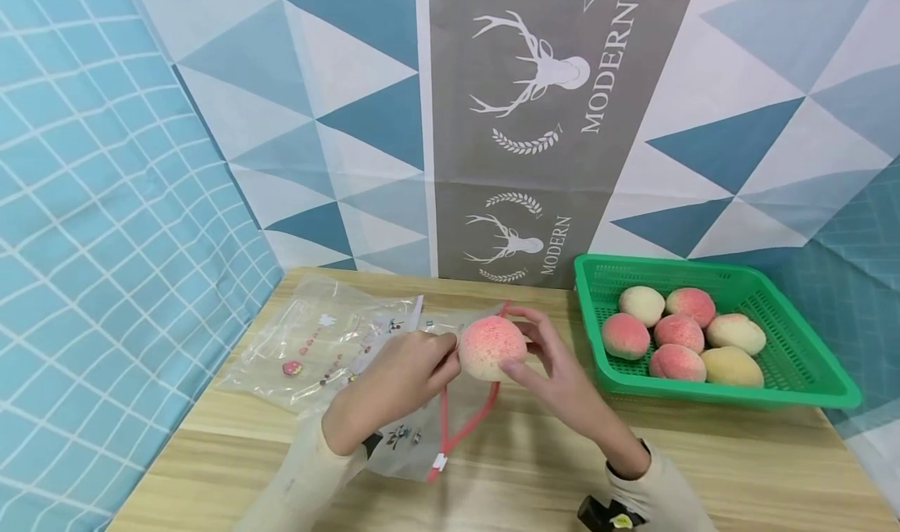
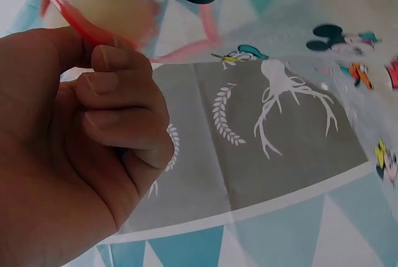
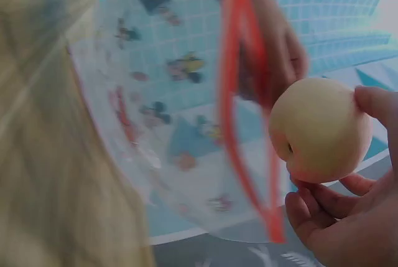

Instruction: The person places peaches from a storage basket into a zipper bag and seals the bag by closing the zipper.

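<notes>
A pink and cream peach [image 1: 492, 348] is gripped by my right hand [image 1: 558, 372], thumb on one side and fingers on the other. In the right wrist view the peach [image 3: 323, 130] shows its pale side, just beside the bag's mouth. My left hand [image 1: 401, 380] pinches the red zip edge of a clear cartoon-print zip bag [image 1: 411, 442]. The left wrist view shows the curled fingers [image 2: 106, 83] at that red edge. Held up, the bag [image 3: 180, 130] has its red-edged mouth parted, with a white slider [image 1: 440, 462] near one end.
More clear printed bags [image 1: 274, 352] lie flat on the wooden table [image 1: 534, 469] at the left. On the right stands a green basket [image 1: 703, 395] with several peaches [image 1: 678, 333] in it. Patterned cloth [image 1: 351, 71] hangs behind the table.
</notes>
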The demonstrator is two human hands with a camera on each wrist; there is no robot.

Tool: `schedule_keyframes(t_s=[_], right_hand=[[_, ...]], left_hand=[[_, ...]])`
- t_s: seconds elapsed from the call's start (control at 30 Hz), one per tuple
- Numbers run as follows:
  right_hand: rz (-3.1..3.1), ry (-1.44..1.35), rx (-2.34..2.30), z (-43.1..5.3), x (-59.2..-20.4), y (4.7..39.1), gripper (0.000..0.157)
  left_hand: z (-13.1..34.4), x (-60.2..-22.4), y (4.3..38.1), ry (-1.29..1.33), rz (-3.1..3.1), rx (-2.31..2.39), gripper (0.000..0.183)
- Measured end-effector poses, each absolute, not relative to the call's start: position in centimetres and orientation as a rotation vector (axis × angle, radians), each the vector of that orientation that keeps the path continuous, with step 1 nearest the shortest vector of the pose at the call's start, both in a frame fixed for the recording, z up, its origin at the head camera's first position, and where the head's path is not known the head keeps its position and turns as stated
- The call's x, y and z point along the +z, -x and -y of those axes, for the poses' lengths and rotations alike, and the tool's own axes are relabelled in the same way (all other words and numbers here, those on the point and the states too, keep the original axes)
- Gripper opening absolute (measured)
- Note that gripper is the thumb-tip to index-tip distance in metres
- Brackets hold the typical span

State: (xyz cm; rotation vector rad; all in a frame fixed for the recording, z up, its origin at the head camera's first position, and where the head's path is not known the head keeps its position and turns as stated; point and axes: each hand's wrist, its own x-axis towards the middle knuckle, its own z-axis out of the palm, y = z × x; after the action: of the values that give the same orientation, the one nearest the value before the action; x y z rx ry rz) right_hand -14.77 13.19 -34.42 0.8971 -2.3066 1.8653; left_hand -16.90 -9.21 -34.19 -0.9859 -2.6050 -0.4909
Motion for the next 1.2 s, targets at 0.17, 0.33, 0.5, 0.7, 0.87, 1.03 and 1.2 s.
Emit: schedule_keyframes(t_s=[0.17, 0.33, 0.5, 0.7, 0.87, 1.03, 1.2], right_hand=[[2.312, -0.887, 2.119, -13.5, -37.3, 16.8, 0.046], [2.475, -0.878, 1.823, -13.1, -38.7, 17.1, 0.051], [2.593, -0.848, 1.310, -12.3, -39.1, 16.7, 0.060], [2.680, -0.862, 1.007, -12.3, -39.2, 16.2, 0.060], [2.715, -0.888, 0.933, -12.8, -39.1, 16.5, 0.061], [2.648, -0.775, 1.007, -13.8, -38.9, 17.3, 0.039], [2.680, -0.776, 1.169, -14.5, -39.3, 17.9, 0.025]], left_hand=[[9.5, -34.0, 17.0, 0.985, 2.551, -0.481, 0.028], [9.6, -34.0, 16.9, 0.973, 2.558, -0.481, 0.026], [9.6, -33.5, 16.7, 0.965, 2.549, -0.536, 0.022], [9.7, -33.1, 16.6, 0.996, 2.448, -0.574, 0.022], [9.8, -32.7, 16.5, 0.989, 2.427, -0.597, 0.023], [10.0, -32.6, 16.6, 0.949, 2.418, -0.606, 0.024], [10.4, -32.4, 16.6, 0.933, 2.401, -0.621, 0.025]])
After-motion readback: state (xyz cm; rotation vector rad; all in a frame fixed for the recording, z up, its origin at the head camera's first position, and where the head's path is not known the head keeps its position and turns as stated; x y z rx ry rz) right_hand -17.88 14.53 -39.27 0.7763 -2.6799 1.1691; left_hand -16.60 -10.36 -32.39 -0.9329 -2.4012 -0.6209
